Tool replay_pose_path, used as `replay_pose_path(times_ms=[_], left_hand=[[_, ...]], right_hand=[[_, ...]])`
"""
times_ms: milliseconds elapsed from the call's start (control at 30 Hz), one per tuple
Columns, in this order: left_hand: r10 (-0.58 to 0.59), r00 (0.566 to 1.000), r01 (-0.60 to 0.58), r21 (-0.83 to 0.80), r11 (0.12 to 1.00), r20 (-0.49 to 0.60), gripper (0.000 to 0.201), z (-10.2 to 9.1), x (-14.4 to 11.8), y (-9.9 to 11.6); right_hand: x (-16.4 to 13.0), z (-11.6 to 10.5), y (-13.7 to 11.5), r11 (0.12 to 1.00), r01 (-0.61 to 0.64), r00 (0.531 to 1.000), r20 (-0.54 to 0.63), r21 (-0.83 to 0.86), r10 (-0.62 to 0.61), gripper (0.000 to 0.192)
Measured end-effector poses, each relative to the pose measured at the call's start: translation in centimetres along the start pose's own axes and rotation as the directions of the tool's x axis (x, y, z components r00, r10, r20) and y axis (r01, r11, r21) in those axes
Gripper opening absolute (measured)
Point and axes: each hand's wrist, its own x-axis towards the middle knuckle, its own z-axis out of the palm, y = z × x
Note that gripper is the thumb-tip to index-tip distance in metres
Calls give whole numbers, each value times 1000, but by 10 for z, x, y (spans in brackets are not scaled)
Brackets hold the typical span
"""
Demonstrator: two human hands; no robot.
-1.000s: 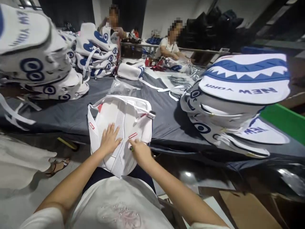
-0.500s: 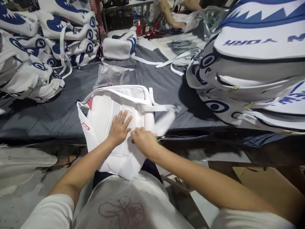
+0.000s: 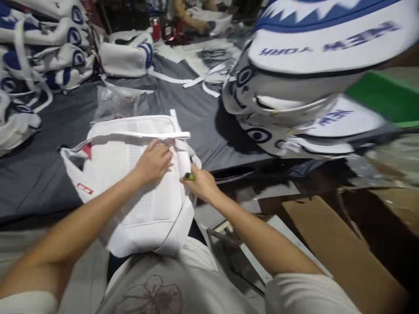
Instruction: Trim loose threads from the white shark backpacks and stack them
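A white backpack (image 3: 108, 165) lies with its padded back panel up, across my lap and the table edge. A small red label marks its left shoulder strap. My left hand (image 3: 153, 162) rests on the upper back panel, fingers bent and close together, gripping the fabric by the strap base. At the bag's right edge my right hand (image 3: 202, 184) is closed round a slim green tool with a black end (image 3: 189, 176); its working part is hidden, so its kind cannot be made out. A loose white strap (image 3: 147, 135) crosses the top of the bag.
Blue-and-white backpacks are stacked on the right (image 3: 294, 56) and left (image 3: 65, 39). A clear plastic bag (image 3: 114, 102) lies on the dark-covered table (image 3: 203, 117). Cardboard (image 3: 327, 231) and a green bin (image 3: 386, 98) are at right. Another person's hand (image 3: 199, 26) works across the table.
My view has turned right. My left hand has gone from flat and spread to bent fingers higher on the bag. My right hand has moved to the bag's right edge, showing the green tool.
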Motion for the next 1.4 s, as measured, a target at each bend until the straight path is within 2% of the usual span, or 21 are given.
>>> replay_pose_path(times_ms=[67, 167, 267, 333, 400, 467, 567, 667, 767, 833, 900, 933, 967, 1033, 1100, 1133, 1167, 1200, 1233, 1300, 1400], left_hand=[[139, 987, -144, 56, 988, 81, 33, -18, 25, -23], [214, 972, -226, 123, 966, 101, 39, -51, 48, -38], [198, 979, -204, 175, 963, 53, 41, -84, 41, -28], [165, 981, -178, 134, 975, 102, 38, -94, 27, -15], [124, 971, -136, 45, 990, 205, 33, -93, 12, -10], [30, 971, -34, 11, 999, 238, 32, -86, 0, -23], [-170, 976, 166, 46, 985, 134, 37, -85, -16, -67], [-222, 973, 219, 58, 974, 59, 39, -92, -24, -94], [-219, 975, 220, 98, 970, -21, 36, -83, -21, -75], [-192, 981, 192, 44, 981, 12, 44, -68, -18, -48], [-168, 985, 172, -97, 980, 48, 47, -55, -15, -24], [-184, 982, 189, -209, 959, 47, 46, -52, -13, -17], [-221, 974, 222, -357, 907, 45, 45, -51, -10, -14], [-359, 932, 282, -700, 656, 39, 55, -56, -4, -19], [-558, 830, 259, -898, 355, 19, 70, -67, 2, -33], [-662, 750, 236, -932, 275, -6, 75, -72, 3, -40], [-741, 670, 229, -939, 257, -39, 75, -76, 4, -45], [-778, 626, 253, -928, 275, -60, 72, -78, 3, -47], [-771, 634, 298, -903, 311, -56, 68, -78, 1, -47], [-671, 741, 378, -820, 429, -10, 58, -72, -6, -37], [-426, 904, 348, -510, 787, -42, 32, -58, -17, -17]], right_hand=[[2, -9, 0, 1000, 21, 999, -39, 10, -20, 33], [2, -47, 4, 996, 94, 992, -90, 11, -92, 30], [-1, -85, 7, 957, 288, 948, -134, -24, -289, 34], [1, -91, 9, 932, 357, 922, -140, -56, -362, 42], [8, -80, 12, 941, 329, 935, -116, -81, -337, 46], [19, -59, 13, 954, 277, 954, -84, -114, -287, 43], [33, -34, 12, 960, 248, 963, -75, -133, -259, 41], [38, -32, 8, 958, 252, 962, -70, -136, -263, 35], [27, -47, 4, 969, 199, 973, -92, -143, -213, 28], [11, -61, 2, 975, 222, 942, -255, -13, -218, 33], [-7, -73, 2, 924, 329, 864, -458, 196, -211, 45], [-14, -78, 2, 873, 381, 849, -490, 305, -200, 55], [-18, -81, 2, 814, 403, 866, -462, 417, -192, 67], [-19, -79, 0, 670, 350, 936, -281, 655, -214, 88], [-11, -68, -2, 501, 247, 953, -113, 830, -283, 97], [-6, -61, -3, 434, 217, 950, -87, 874, -299, 94], [-1, -53, -4, 393, 213, 950, -95, 894, -298, 84], [3, -45, -6, 385, 231, 952, -127, 894, -277, 72], [7, -38, -7, 405, 265, 956, -181, 875, -233, 58], [12, -25, -10, 484, 332, 942, -313, 810, -122, 36], [15, -11, -16, 591, 373, 896, -444, 715, -29, 23]])
